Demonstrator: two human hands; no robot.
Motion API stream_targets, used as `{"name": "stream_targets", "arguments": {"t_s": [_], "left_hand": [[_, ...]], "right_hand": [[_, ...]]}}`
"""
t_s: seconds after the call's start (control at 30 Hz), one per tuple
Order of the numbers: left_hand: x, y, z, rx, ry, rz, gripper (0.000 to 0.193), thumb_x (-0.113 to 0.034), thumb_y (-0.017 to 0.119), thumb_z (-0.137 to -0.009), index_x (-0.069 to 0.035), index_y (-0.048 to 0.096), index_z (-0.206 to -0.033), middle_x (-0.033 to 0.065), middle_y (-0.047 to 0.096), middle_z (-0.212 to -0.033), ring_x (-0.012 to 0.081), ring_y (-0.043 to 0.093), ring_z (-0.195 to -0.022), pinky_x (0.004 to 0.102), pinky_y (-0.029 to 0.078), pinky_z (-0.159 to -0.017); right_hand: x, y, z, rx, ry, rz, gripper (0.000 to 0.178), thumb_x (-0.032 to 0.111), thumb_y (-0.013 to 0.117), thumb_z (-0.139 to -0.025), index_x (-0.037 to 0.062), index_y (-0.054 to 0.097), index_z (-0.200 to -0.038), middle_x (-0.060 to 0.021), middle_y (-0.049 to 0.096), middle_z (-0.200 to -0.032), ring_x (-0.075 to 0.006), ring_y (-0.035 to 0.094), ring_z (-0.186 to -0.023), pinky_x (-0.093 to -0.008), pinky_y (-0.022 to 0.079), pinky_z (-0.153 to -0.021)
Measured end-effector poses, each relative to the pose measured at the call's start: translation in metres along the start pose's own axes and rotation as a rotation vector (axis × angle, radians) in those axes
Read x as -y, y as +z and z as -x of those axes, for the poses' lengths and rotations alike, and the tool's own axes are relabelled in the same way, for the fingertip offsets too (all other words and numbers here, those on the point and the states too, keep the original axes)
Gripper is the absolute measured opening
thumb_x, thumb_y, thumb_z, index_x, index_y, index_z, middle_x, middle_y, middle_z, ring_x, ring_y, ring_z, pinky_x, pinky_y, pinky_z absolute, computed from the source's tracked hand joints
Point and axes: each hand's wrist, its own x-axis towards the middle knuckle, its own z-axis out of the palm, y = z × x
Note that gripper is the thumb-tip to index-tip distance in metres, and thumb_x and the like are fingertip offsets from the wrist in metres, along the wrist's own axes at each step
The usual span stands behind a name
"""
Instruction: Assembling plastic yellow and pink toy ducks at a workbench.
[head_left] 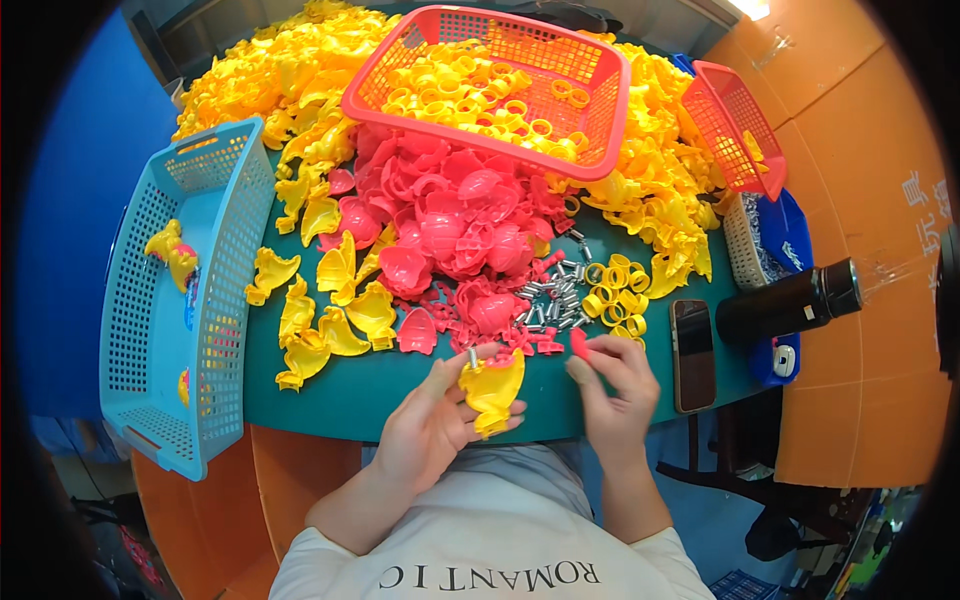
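Observation:
My left hand point(425, 420) is closed on a yellow plastic shell half point(492, 392), held just in front of the table edge. A small silver metal pin point(473, 358) and some pink plastic show at the shell's upper end, near my thumb. To the right, my right hand point(618, 390) pinches a small pink plastic part point(579, 343) between thumb and fingertips. Just beyond my hands lie loose silver metal pins point(562, 298), yellow rings point(620, 285) and small pink parts point(455, 330). Behind these rises a heap of pink plastic shells point(445, 225).
A red basket point(480, 140) of yellow rings rests on the heaps. Yellow shells point(270, 85) pile up behind. A blue basket point(225, 390) stands at the left. A phone point(693, 355), a black bottle point(780, 305) and another red basket point(720, 110) are at the right of the green table point(270, 400).

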Motion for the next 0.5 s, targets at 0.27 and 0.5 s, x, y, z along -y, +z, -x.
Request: {"name": "stream_targets", "arguments": {"t_s": [0.27,0.5], "left_hand": [[0.008,0.007,-0.008,-0.020,0.028,0.041,0.046,-0.025,0.038,-0.103,0.000,0.035,-0.141,0.0184,0.051,-0.133,0.0297,0.057,-0.117,0.0442,0.048,-0.097],[0.010,0.001,-0.009,0.019,0.019,0.015,0.048,-0.024,0.044,-0.101,0.003,0.036,-0.141,0.0180,0.052,-0.132,0.0275,0.056,-0.118,0.0421,0.049,-0.096]], "right_hand": [[0.055,0.008,0.013,0.214,0.307,-0.640,0.019,-0.001,0.073,-0.076,-0.0034,0.072,-0.095,-0.0108,0.069,-0.090,-0.0146,0.053,-0.079,-0.0254,0.044,-0.069],[0.049,0.019,0.024,0.204,0.347,-0.643,0.020,-0.001,0.075,-0.077,-0.0024,0.072,-0.096,-0.0065,0.069,-0.082,-0.0135,0.049,-0.078,-0.0253,0.042,-0.068]]}}
